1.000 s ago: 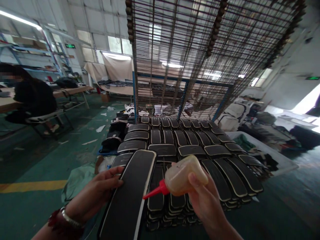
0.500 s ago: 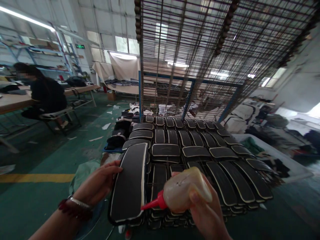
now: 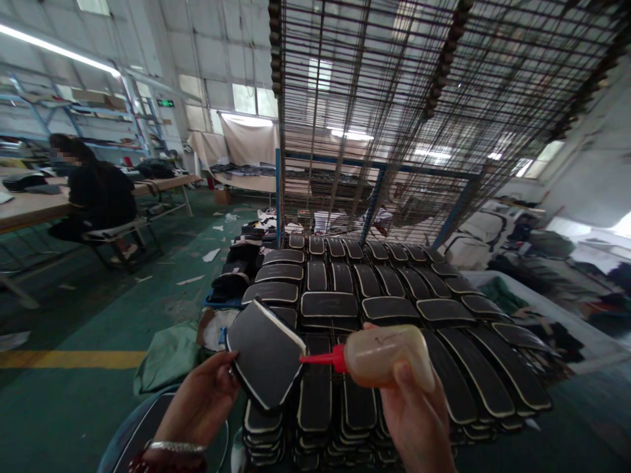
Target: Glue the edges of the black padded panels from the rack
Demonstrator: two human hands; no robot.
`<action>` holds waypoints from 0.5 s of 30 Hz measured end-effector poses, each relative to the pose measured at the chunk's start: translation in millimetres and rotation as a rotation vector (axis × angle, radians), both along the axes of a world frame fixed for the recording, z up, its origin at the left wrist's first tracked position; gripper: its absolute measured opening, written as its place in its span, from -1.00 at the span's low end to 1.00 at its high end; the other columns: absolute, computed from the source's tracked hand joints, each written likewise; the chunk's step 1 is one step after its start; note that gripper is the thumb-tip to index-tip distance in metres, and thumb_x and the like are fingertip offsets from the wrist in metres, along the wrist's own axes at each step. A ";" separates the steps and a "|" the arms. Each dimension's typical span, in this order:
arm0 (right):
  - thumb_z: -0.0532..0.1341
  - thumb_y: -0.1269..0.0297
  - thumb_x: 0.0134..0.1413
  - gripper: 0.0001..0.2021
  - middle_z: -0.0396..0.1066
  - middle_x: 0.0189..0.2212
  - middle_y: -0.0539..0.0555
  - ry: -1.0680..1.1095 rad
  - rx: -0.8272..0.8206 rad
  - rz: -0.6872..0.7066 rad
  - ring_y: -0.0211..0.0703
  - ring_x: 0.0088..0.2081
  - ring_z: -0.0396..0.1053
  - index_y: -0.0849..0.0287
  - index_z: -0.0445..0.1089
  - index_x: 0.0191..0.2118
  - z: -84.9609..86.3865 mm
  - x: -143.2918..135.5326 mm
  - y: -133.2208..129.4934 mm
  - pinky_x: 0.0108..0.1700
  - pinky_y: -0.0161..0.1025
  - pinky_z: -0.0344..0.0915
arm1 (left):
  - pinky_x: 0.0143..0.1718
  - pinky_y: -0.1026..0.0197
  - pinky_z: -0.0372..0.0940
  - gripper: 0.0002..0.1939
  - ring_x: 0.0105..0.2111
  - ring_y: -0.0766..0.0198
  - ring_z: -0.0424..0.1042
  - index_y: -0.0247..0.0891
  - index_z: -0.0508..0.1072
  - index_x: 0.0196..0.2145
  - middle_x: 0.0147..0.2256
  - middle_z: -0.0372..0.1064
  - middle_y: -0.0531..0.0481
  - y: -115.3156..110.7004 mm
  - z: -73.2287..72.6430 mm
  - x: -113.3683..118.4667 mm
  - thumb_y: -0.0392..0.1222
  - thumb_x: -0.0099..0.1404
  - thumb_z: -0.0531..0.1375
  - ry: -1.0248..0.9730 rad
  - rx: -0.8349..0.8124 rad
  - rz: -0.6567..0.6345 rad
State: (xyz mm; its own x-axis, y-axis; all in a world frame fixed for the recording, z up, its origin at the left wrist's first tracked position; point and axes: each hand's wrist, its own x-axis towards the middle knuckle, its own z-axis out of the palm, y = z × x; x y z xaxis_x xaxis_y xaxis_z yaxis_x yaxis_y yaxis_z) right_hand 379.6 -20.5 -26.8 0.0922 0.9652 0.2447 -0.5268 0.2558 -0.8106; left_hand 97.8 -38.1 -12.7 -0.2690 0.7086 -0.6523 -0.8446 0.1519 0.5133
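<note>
Pinched by its left edge, a dark grey panel (image 3: 269, 358) with a pale line along its border is in my left hand (image 3: 210, 394). The panel is tilted, with one corner pointing up. My right hand (image 3: 417, 407) is wrapped round a squeeze bottle (image 3: 382, 355) of amber liquid, held on its side. Its red nozzle tip is at the panel's right corner; whether it touches, I cannot tell. Below and behind lie stacks of similar dark panels (image 3: 328, 305) with pale edges.
A wire mesh rack (image 3: 365, 85) rises over the stacks at the back. At left, a person (image 3: 101, 187) in dark clothes sits at a long table (image 3: 34, 210). A green sack (image 3: 165, 358) lies on the floor, and a white bin (image 3: 599, 351) stands at right.
My left hand has turned the panel from nearly upright to a slant. The bottle has moved up and right, now more level, its nozzle going from the panel's lower right edge to its right corner.
</note>
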 end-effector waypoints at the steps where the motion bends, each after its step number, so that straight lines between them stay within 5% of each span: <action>1: 0.44 0.11 0.22 -0.61 0.53 0.12 0.21 -0.007 -0.007 0.013 0.15 0.12 0.49 0.00 0.52 0.13 -3.5 1.2 -0.5 0.10 -0.01 0.49 | -0.60 0.47 0.45 -0.66 -0.65 0.38 0.51 -0.33 0.39 -0.41 -0.56 0.48 0.02 0.3 0.5 1.9 -0.66 0.35 0.02 -0.005 0.000 0.004; 8: 0.49 0.07 0.15 -0.53 0.55 0.04 0.33 0.023 -0.061 0.071 0.31 0.05 0.52 0.09 0.52 0.12 -13.0 -8.0 -11.4 0.02 0.18 0.52 | -0.54 0.40 0.53 -0.71 -0.68 0.44 0.44 -0.34 0.37 -0.36 -0.55 0.45 0.07 4.3 2.0 4.5 -0.59 0.43 0.01 0.002 0.002 0.032; 15: 0.55 -0.04 0.00 -0.47 0.57 0.01 0.33 0.049 -0.129 0.051 0.29 -0.03 0.56 0.12 0.55 0.02 -5.7 -22.6 -22.3 -0.07 0.08 0.54 | -0.61 0.51 0.43 -0.71 -0.66 0.45 0.48 -0.34 0.34 -0.37 -0.55 0.44 0.07 6.3 1.2 5.1 -0.61 0.42 0.00 -0.020 -0.004 0.037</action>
